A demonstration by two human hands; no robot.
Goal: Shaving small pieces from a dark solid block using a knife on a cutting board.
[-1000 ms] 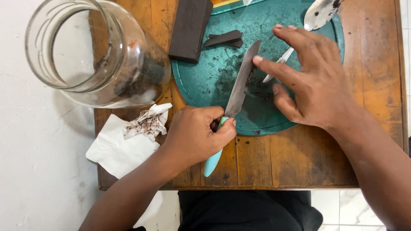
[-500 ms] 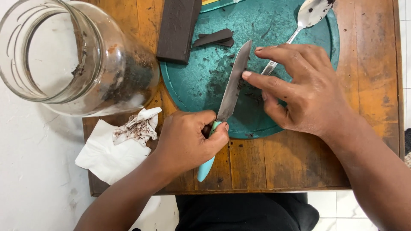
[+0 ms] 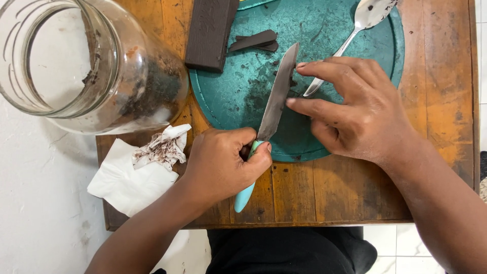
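A knife (image 3: 276,96) was gripped by its handle in the closed left hand (image 3: 220,165), blade angled over a teal board (image 3: 243,96), while the right hand's (image 3: 365,114) open fingers (image 3: 309,105) were pressed to its flat, seemingly wiping off dark residue.

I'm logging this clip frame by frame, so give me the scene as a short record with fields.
left hand: grips the knife by its turquoise handle
right hand: fingertips at the blade's side
surface: teal cutting board on wooden table
on board: dark block, dark slivers, spoon
nearby: glass jar, stained napkin
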